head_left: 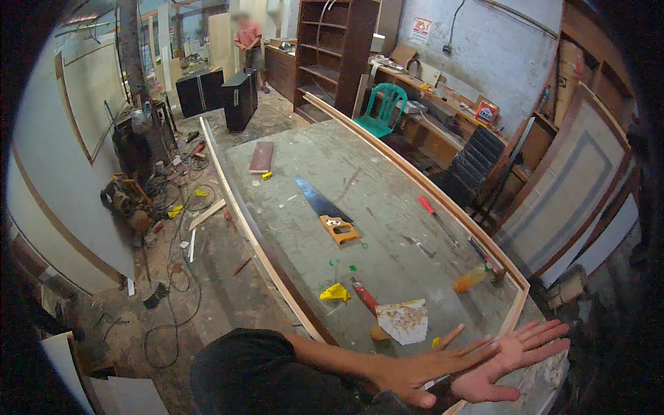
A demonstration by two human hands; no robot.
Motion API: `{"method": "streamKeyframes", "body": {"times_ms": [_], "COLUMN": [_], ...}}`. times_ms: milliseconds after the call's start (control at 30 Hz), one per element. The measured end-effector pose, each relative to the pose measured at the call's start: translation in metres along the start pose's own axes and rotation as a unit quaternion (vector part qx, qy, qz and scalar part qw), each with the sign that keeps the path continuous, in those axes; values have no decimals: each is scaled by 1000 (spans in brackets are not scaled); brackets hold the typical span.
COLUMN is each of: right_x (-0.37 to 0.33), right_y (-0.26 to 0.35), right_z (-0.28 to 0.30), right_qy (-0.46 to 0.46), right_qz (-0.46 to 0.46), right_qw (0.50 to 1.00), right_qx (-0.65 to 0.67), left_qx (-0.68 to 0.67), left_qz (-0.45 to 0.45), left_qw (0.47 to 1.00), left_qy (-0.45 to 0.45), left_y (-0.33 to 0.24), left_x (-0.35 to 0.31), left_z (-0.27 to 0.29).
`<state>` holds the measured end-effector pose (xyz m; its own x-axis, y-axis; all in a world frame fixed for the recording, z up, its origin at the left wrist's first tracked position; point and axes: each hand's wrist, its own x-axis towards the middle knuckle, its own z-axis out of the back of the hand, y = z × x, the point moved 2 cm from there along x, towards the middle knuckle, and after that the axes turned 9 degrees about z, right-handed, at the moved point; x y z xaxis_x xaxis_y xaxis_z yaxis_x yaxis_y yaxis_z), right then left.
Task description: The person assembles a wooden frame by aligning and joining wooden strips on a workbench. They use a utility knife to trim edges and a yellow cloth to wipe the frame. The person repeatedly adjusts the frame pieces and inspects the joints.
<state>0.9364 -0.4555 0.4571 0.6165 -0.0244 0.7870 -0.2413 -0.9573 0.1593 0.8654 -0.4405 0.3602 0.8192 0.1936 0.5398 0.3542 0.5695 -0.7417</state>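
Note:
My left hand reaches across from a dark sleeve, its fingers stretched out and lying against my right hand. My right hand is turned palm up, fingers and thumb spread. Neither holds anything. Both are over the near end of a grey-green worktable. Close by lie a jagged white piece, a red-handled tool partly under it, and a crumpled yellow scrap. A long wooden frame runs along the table's sides, its near end partly hidden by my hands.
A handsaw lies mid-table, with a brown board beyond. A bottle of orange liquid and a red-handled screwdriver lie to the right. Cables cross the left floor. A green chair and a person are farther off.

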Motion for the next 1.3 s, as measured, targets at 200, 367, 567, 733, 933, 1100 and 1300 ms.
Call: {"method": "streamKeyframes", "body": {"times_ms": [200,367,567,733,933,1100,1300], "right_x": [-28,-17,12,2,-33,-51,-64], "right_y": [-10,-11,-39,-24,-23,-11,-2], "right_z": [-14,12,68,120,173,194,203], "right_qy": [-71,-58,-2,130,121,45,27], "right_qz": [-25,-17,4,-26,-100,-246,-282], "right_qw": [995,991,907,945,906,884,845], "right_qx": [71,123,421,-297,-393,-395,-453], "left_qx": [-112,-95,-190,-248,-178,-77,-32], "left_qz": [-67,-51,46,154,264,332,295], "left_qw": [986,993,980,926,845,865,877], "left_qy": [-101,-55,-26,-241,-429,-369,-379], "left_y": [-11,-1,50,77,94,97,99], "left_x": [21,10,-36,-82,-122,-118,-116], "left_z": [17,8,13,22,13,10,20]}}
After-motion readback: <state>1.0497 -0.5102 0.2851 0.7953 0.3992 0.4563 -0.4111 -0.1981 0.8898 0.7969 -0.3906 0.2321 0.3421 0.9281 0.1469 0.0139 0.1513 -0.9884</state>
